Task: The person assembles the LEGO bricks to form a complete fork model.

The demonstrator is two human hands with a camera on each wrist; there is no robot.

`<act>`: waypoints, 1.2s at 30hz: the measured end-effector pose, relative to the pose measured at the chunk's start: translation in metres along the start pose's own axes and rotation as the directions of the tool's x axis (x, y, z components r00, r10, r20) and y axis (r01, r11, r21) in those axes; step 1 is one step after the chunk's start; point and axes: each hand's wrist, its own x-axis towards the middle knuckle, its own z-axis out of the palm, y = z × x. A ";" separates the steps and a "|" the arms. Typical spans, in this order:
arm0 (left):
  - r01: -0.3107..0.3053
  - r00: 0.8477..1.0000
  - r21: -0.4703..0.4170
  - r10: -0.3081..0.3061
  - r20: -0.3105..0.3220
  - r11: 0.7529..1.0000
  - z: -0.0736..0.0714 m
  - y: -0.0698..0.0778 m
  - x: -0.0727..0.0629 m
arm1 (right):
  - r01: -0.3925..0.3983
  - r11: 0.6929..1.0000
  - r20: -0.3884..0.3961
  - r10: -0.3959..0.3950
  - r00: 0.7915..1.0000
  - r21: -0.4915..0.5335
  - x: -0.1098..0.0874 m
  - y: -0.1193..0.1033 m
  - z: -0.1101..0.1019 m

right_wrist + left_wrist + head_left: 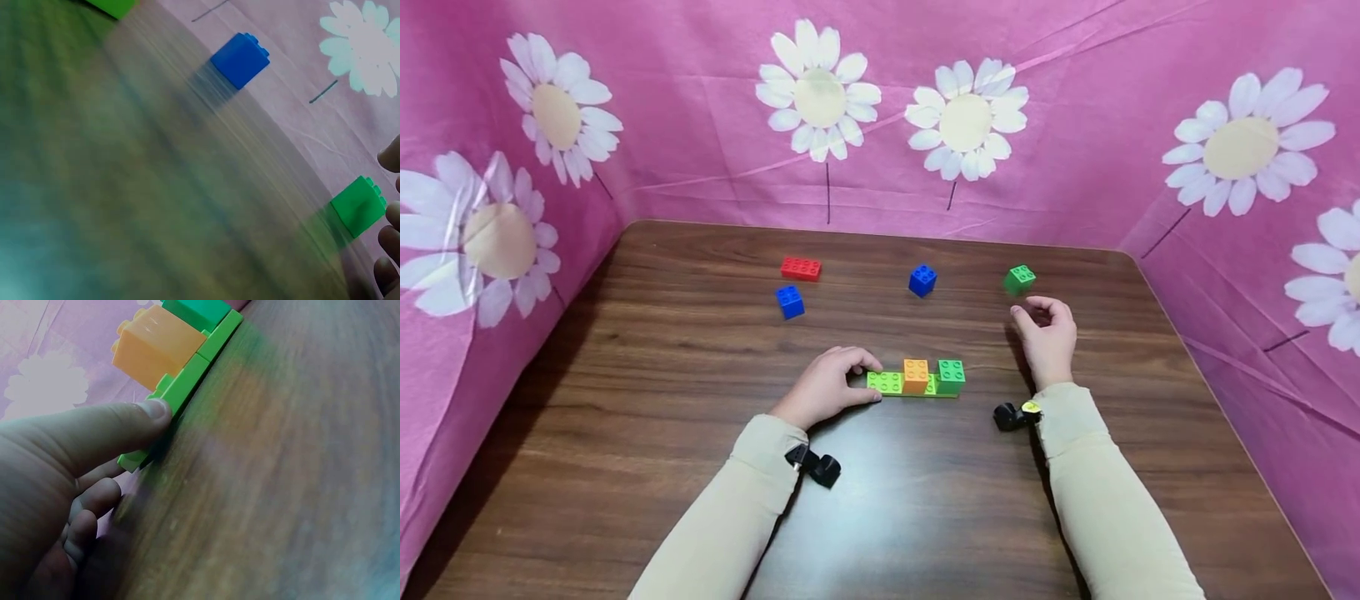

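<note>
Just beyond the parted, empty fingers of the right hand [1051, 343] stands a loose green four-stud block [1020, 278], so the step seems reaching, and the next move probably needs a pinch, while the left hand [827, 383] grips the lime-green studded strip [886, 383] by its end.

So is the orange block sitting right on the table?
No, the orange block sits on the light green base.

No readable text, brands or numbers; yellow sticker [1031, 407] on black wrist camera [1009, 417] too small to read.
</note>
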 end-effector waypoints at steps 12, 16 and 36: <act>0.007 1.000 0.007 -0.008 0.008 1.000 -0.002 -0.002 0.001 | -0.041 0.989 -0.004 0.040 0.999 -0.141 0.025 0.004 0.010; -0.013 1.000 0.011 0.013 0.008 1.000 -0.002 -0.002 0.001 | -0.052 0.979 -0.001 0.053 0.999 -0.196 0.036 0.004 0.013; -0.075 0.997 0.028 0.075 -0.003 0.997 -0.002 -0.003 0.001 | -0.125 0.966 0.006 0.130 0.992 -0.225 0.046 0.005 0.014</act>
